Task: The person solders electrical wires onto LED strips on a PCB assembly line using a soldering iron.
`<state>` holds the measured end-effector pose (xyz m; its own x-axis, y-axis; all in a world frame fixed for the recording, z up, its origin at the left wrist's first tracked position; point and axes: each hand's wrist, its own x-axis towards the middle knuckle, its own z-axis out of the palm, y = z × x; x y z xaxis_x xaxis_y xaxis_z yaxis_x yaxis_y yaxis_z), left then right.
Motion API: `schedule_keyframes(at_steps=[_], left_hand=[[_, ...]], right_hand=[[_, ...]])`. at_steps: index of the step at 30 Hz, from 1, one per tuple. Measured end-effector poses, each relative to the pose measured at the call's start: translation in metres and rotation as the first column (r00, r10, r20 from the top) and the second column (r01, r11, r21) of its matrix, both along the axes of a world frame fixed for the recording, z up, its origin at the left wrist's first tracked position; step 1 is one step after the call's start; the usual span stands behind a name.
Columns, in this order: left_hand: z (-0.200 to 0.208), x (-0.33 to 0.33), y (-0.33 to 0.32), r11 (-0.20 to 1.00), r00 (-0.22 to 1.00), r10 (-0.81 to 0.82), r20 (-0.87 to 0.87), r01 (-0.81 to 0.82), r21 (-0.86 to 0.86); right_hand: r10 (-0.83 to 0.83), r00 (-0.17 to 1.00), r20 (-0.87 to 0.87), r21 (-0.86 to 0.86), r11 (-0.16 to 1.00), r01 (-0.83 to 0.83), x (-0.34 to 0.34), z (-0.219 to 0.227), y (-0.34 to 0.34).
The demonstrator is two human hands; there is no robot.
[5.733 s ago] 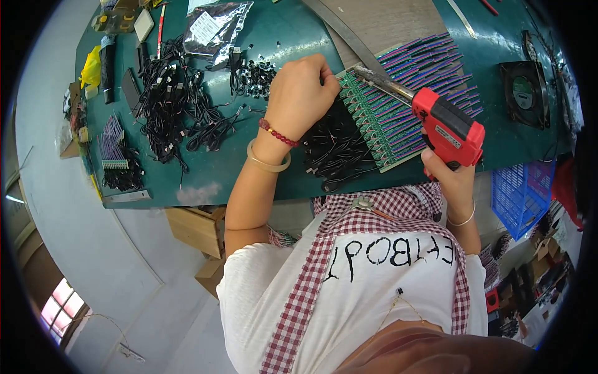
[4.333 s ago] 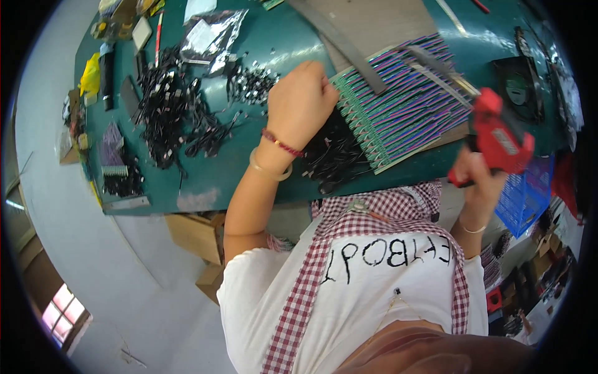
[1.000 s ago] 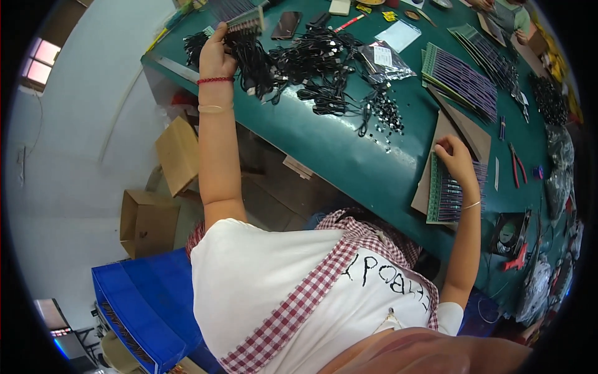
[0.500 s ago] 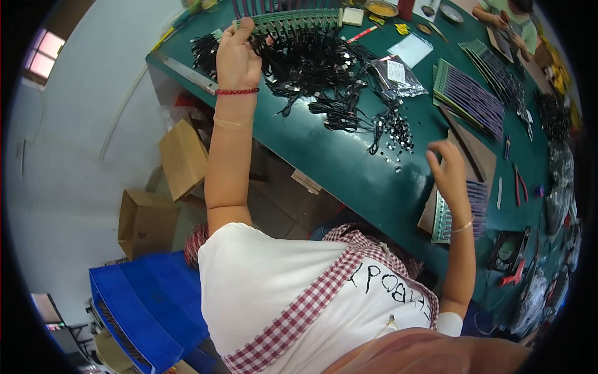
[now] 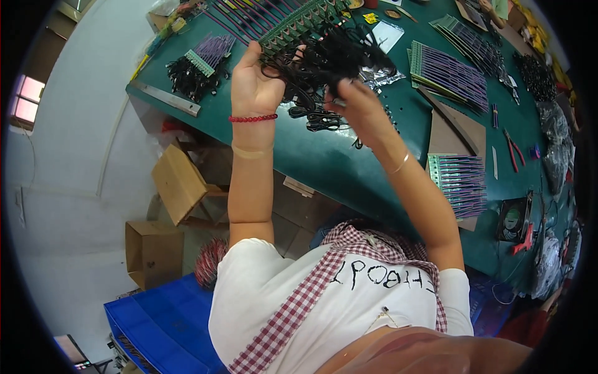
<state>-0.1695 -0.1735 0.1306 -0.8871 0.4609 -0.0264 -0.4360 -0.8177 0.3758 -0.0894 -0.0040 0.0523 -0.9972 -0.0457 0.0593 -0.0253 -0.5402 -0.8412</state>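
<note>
The fingers (image 5: 250,55) of the left hand (image 5: 256,86) are closed on the left end of a green circuit-board panel (image 5: 304,26), held above the surface (image 5: 336,169). It is judged light, stiff and fragile, best held by its edge; the black cables (image 5: 339,57), limp, may be tangled easily. Near the cables, the right hand (image 5: 364,113) is seen blurred; whether anything is gripped cannot be told.

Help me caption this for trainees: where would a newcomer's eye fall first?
First, the purple-wired green circuit board at top centre, held in the left hand. Black cables bunch beside it, with the blurred right hand close by. Red-handled pliers stand out on the green table, far right.
</note>
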Motion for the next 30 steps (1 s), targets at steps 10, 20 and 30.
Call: schedule_keyframes(at_steps=[10, 20, 30], left_hand=[[-0.024, 0.007, 0.022, 0.985, 0.983, 0.169, 0.069, -0.170, 0.017], [-0.032, -0.016, -0.026, 0.963, 0.965, 0.260, 0.046, -0.262, 0.066], [0.038, -0.247, -0.309, 0.317, 0.771, 0.132, -0.623, -0.629, -0.710]], right_hand=[[-0.045, 0.996, 0.078, -0.257, 0.964, 0.064, 0.015, 0.023, 0.017], [0.028, 0.989, 0.146, -0.176, 0.984, -0.001, 0.029, -0.003, 0.037], [0.069, 0.913, 0.401, -0.040, 0.998, -0.057, 0.058, -0.035, 0.032]])
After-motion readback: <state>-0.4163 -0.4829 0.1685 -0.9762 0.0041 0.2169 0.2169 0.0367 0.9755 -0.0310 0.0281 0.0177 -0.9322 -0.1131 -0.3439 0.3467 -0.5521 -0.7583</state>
